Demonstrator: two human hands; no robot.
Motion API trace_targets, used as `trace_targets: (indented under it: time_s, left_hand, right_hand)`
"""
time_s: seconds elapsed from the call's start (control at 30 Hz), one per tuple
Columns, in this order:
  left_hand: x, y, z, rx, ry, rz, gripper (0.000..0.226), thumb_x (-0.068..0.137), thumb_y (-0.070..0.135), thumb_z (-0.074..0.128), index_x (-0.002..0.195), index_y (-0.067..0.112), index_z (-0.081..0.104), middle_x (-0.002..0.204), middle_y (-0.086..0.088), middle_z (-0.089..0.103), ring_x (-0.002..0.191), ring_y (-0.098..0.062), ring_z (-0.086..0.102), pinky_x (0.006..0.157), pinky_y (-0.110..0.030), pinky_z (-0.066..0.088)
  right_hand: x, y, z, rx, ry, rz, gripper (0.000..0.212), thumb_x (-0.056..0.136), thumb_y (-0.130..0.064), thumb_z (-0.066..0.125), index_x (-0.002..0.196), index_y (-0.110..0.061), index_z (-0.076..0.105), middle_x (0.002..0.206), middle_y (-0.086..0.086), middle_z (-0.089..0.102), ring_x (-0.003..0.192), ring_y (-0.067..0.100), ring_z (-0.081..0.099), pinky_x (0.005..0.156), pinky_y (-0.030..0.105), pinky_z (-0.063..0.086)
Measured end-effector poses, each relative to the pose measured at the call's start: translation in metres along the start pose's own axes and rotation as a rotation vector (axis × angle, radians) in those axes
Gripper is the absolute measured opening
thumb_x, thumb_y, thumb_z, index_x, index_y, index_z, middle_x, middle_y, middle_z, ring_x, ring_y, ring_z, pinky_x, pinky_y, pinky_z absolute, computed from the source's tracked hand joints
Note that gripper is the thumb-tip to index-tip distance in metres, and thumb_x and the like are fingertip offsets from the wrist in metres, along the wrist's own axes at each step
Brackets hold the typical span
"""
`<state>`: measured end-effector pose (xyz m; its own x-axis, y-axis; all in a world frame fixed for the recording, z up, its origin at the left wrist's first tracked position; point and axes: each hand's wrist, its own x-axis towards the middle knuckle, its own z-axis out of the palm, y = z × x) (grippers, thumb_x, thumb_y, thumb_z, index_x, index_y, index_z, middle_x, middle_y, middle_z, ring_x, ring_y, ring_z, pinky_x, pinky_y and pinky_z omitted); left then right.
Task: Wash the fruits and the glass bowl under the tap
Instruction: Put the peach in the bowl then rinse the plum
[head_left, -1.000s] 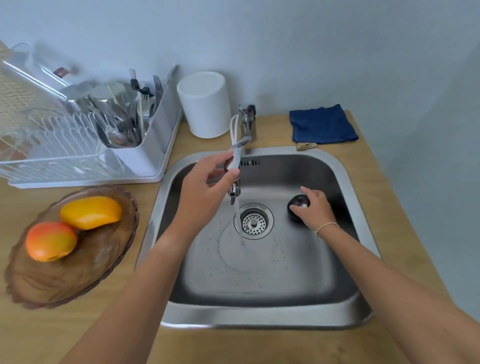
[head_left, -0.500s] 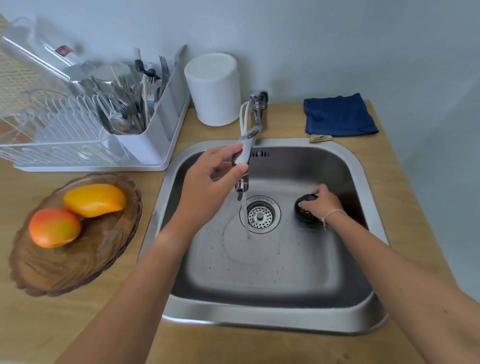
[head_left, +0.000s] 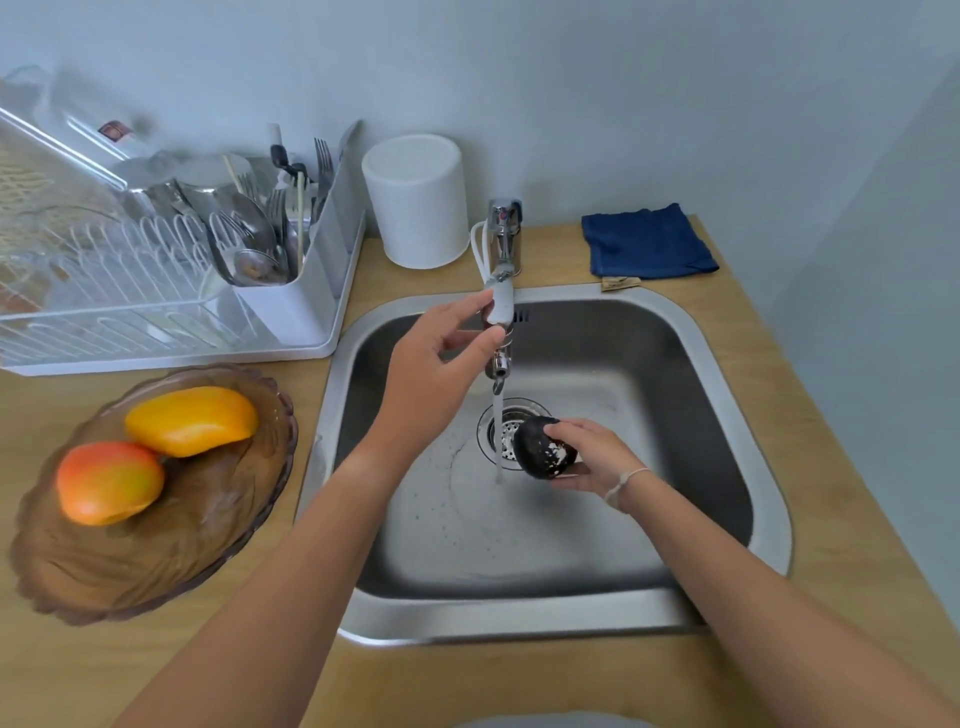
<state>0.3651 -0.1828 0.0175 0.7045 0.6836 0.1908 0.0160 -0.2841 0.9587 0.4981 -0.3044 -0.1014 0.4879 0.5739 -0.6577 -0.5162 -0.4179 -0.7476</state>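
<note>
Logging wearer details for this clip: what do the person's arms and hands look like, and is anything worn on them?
Both forearms are bare as far as the frame shows, with no sleeves visible. The left hand wears no gloves, rings or watch that I can see. The right hand is also ungloved; a thin, pale string-like bracelet circles its wrist.

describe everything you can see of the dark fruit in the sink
The dark fruit is small, rounded and near black, with a bumpy-looking skin and pale glints, perhaps water or foam. The right hand grips it from the right, fingers over the top and thumb beneath, holding it above the sink floor, over the drain's right edge. It sits just right of the thin water stream from the tap; whether water touches it is unclear.
</note>
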Motion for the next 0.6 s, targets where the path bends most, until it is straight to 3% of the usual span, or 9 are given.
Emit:
trace_targets:
  time_s: [0.17,0.3,0.5,0.6]
  left_hand:
    - [-0.011,-0.026,-0.014,0.002,0.001,-0.077,0.036,0.089,0.025,0.061,0.125,0.026,0.058,0.121,0.008,0.063,0.102,-0.011,0.064,0.090,-0.042,0.054]
    - [-0.024,-0.057,-0.024,0.054,-0.009,-0.194,0.035,0.090,0.026,0.060,0.125,0.027,0.058,0.112,0.017,0.062,0.101,-0.007,0.062,0.093,-0.042,0.053]
    - [-0.041,-0.092,-0.025,-0.004,-0.130,-0.400,0.042,0.089,0.024,0.061,0.131,0.021,0.055,0.105,0.012,0.062,0.097,-0.004,0.060,0.096,-0.038,0.050]
    - [-0.046,-0.100,-0.020,-0.158,-0.194,-0.484,0.040,0.091,0.020,0.060,0.130,0.025,0.054,0.125,0.005,0.058,0.109,-0.010,0.059,0.088,-0.034,0.054]
  right_hand:
    - [-0.017,0.008,0.030,0.168,-0.052,0.005,0.026,0.087,-0.021,0.061,0.111,-0.012,0.054,0.100,0.006,0.052,0.081,0.033,0.060,0.070,0.039,0.057]
    - [-0.024,0.010,0.046,0.251,-0.085,-0.010,0.036,0.087,-0.022,0.060,0.120,-0.007,0.054,0.103,0.010,0.054,0.082,0.032,0.061,0.066,0.036,0.058]
    - [-0.032,0.012,0.058,0.319,-0.110,-0.031,0.019,0.089,-0.029,0.058,0.100,-0.015,0.062,0.095,0.011,0.057,0.083,0.030,0.061,0.080,0.040,0.056]
    - [-0.034,0.015,0.059,0.290,-0.099,-0.034,0.025,0.089,-0.037,0.056,0.101,-0.016,0.061,0.095,0.012,0.060,0.080,0.030,0.063,0.075,0.039,0.057]
